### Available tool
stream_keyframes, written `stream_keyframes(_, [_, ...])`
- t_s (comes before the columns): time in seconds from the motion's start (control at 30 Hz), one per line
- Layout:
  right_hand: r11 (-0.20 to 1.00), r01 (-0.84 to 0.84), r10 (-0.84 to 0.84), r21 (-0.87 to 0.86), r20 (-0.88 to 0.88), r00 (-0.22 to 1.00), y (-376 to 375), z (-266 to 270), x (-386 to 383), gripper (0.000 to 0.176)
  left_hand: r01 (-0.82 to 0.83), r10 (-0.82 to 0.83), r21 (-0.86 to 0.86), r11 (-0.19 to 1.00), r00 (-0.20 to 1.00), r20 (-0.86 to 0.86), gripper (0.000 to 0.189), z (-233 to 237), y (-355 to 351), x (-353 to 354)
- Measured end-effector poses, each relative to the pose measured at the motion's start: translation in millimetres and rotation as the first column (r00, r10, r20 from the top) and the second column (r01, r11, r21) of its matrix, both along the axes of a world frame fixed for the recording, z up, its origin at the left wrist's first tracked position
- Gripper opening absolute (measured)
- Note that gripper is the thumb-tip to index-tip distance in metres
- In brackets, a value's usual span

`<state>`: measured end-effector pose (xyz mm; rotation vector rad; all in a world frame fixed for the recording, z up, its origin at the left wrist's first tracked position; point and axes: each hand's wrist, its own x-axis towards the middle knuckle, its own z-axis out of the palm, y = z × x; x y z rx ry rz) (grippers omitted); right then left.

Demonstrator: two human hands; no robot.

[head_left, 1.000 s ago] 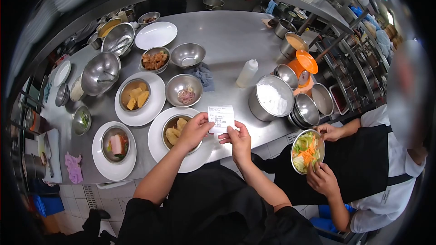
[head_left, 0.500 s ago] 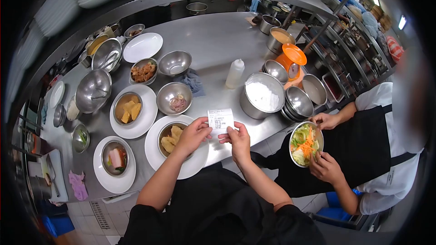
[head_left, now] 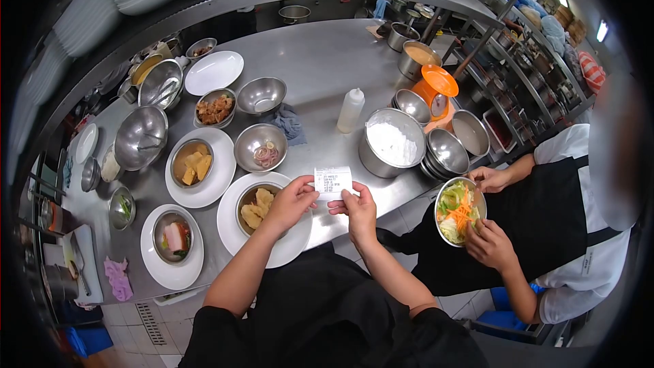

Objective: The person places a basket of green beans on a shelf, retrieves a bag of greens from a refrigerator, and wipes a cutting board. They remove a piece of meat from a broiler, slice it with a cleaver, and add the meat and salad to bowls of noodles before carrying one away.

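A small printed paper slip [head_left: 333, 182] is held up between my two hands, above the front edge of the steel table [head_left: 327, 61]. My left hand [head_left: 294, 201] pinches its left side, and my right hand [head_left: 356, 210] grips the lower right corner. Beneath my left forearm, a white plate [head_left: 289, 249] carries a steel bowl with pale yellow pieces [head_left: 255, 208]. Further left are a plated bowl of yellow chunks [head_left: 197, 165] and a plated bowl with a pink piece of meat [head_left: 178, 237]. Sliced onion [head_left: 266, 155] lies in a bowl just beyond.
At the right a co-worker [head_left: 504, 232] holds a bowl of shredded salad [head_left: 458, 212]. A large pot of white powder [head_left: 393, 142], a squeeze bottle [head_left: 351, 110] and an orange container [head_left: 438, 82] stand on the table's right side. A purple cloth [head_left: 118, 279] lies front left.
The slip has tilted slightly between my fingers, with both hands nearly still. The co-worker's lower hand has shifted a little over the salad bowl.
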<state>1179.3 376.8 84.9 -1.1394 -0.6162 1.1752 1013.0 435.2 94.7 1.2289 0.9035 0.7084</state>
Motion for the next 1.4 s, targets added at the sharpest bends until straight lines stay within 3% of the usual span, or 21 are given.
stream_keyframes(0.4, [0.997, -0.012, 0.007, 0.073, 0.069, 0.998, -1.9, -5.2, 2.7, 0.028, 0.013, -0.013, 0.023, 1.0, 1.0, 0.0, 0.041, -0.7, -1.4, 1.7])
stream_keyframes(0.53, [0.994, -0.104, 0.103, -0.022, -0.035, 0.994, -2.0, -9.4, 11.6, 0.023, 0.05, -0.049, 0.037, 0.998, 0.998, -0.024, 0.039, -0.5, -6.3, 3.3])
stream_keyframes(0.63, [0.991, -0.134, 0.131, -0.022, -0.114, 0.985, -3.1, -17.1, 16.8, 0.02, 0.076, -0.051, 0.149, 0.986, 0.985, -0.163, 0.038, 4.9, -12.8, -3.8])
stream_keyframes(0.7, [0.989, -0.149, 0.147, -0.011, -0.121, 0.982, -3.1, -23.6, 20.4, 0.019, -0.064, 0.081, 0.236, 0.97, 0.995, -0.061, 0.035, 9.2, -21.9, -24.4])
stream_keyframes(0.83, [0.989, -0.139, 0.126, -0.051, -0.205, 0.971, -0.7, -34.3, 28.5, 0.024, -0.37, 0.375, 0.14, 0.918, 0.927, -0.011, 0.028, 24.8, -52.2, -76.2])
stream_keyframes(0.9, [0.99, -0.134, 0.119, -0.052, -0.219, 0.968, 1.2, -34.6, 30.3, 0.025, -0.437, 0.453, 0.19, 0.879, 0.89, -0.05, 0.022, 7.9, -68.4, -110.3])
stream_keyframes(0.97, [0.989, -0.14, 0.124, -0.052, -0.235, 0.964, 3.8, -37.8, 32.4, 0.026, -0.529, 0.534, 0.104, 0.842, 0.845, -0.034, 0.02, -5.2, -88.5, -133.9])
stream_keyframes(1.1, [0.989, -0.137, 0.123, -0.057, -0.199, 0.972, 15.4, -48.5, 34.4, 0.027, -0.597, 0.598, 0.044, 0.801, 0.801, -0.023, 0.022, -37.7, -122.6, -158.4])
stream_keyframes(1.17, [0.986, -0.153, 0.138, -0.063, -0.201, 0.97, 18.9, -50.2, 38.0, 0.027, -0.697, 0.689, -0.006, 0.717, 0.711, -0.142, 0.023, -54.5, -137.1, -159.4])
stream_keyframes(1.4, [0.982, -0.179, 0.159, -0.058, -0.253, 0.954, 29.8, -55.6, 43.3, 0.025, -0.696, 0.675, -0.055, 0.716, 0.711, -0.196, 0.025, -110.3, -148.3, -166.1])
